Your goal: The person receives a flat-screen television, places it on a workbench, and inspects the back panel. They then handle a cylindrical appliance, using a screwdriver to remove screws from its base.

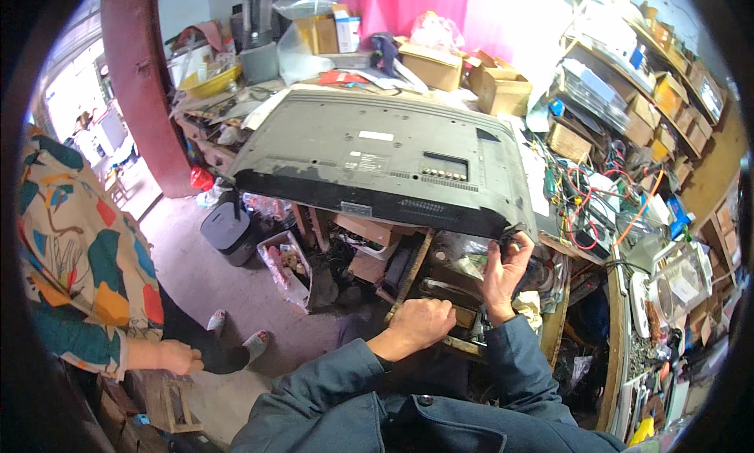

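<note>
A flat-screen television lies face down on the workbench, its dark back panel upward and its near edge jutting past the bench. My right hand is raised at the set's near right corner, fingers curled at a small dark part there; whether it grips that part is hard to tell. Lower and to the left, my left hand is closed over the front of an open wooden drawer, knuckles up. The drawer holds metal pieces, a clear plastic bag and other small items under the television's edge.
Another person in a patterned top stands at the left. A black bin-like container and an open carton sit on the floor. Cables and test leads clutter the right bench; cardboard boxes stand behind the television.
</note>
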Tool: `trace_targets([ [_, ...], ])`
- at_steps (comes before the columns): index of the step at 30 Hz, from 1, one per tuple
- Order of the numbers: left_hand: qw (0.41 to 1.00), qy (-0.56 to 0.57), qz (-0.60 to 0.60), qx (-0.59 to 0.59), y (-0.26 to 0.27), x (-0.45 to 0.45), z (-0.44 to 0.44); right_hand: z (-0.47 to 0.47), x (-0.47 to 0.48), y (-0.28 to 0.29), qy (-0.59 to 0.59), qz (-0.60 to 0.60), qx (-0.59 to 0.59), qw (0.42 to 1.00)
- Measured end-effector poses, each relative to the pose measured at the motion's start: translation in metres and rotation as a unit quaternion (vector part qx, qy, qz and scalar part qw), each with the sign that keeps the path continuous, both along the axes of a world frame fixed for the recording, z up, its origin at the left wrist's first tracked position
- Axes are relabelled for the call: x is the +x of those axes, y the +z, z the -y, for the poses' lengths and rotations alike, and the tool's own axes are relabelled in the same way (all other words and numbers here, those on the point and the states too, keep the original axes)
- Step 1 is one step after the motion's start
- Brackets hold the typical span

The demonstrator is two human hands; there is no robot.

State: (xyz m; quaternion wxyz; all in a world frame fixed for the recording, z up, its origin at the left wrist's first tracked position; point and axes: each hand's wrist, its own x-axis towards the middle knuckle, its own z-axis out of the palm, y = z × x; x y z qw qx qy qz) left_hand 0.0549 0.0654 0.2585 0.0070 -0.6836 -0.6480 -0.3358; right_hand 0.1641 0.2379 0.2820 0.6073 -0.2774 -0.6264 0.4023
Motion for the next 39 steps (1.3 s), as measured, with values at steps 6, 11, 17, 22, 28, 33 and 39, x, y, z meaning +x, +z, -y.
trace_targets([
  [6, 0.999, -0.005, 0.019, -0.026, 0.006, -0.001, 0.002, -0.007, 0.000, -0.008, 0.012, -0.018, -0.005, 1.000],
  [11, 0.999, -0.006, 0.008, -0.031, 0.005, -0.001, 0.002, -0.005, 0.000, -0.004, 0.018, -0.018, 0.006, 1.000],
  [17, 1.000, 0.005, 0.015, -0.019, -0.004, 0.000, -0.001, -0.001, -0.002, 0.000, 0.033, -0.030, -0.005, 0.999],
  [22, 0.999, 0.001, 0.003, -0.047, 0.010, 0.000, 0.004, -0.005, 0.000, -0.006, 0.014, -0.011, -0.009, 1.000],
  [28, 0.999, 0.001, 0.009, -0.035, 0.008, 0.000, 0.003, -0.006, 0.001, -0.005, 0.021, -0.019, -0.022, 0.999],
  [33, 0.999, -0.004, 0.013, -0.032, 0.004, 0.001, 0.003, -0.003, -0.001, -0.003, 0.033, -0.033, -0.014, 0.999],
  [39, 0.999, -0.006, 0.025, -0.021, -0.003, 0.001, 0.000, -0.007, 0.005, -0.008, 0.028, -0.018, -0.015, 0.999],
])
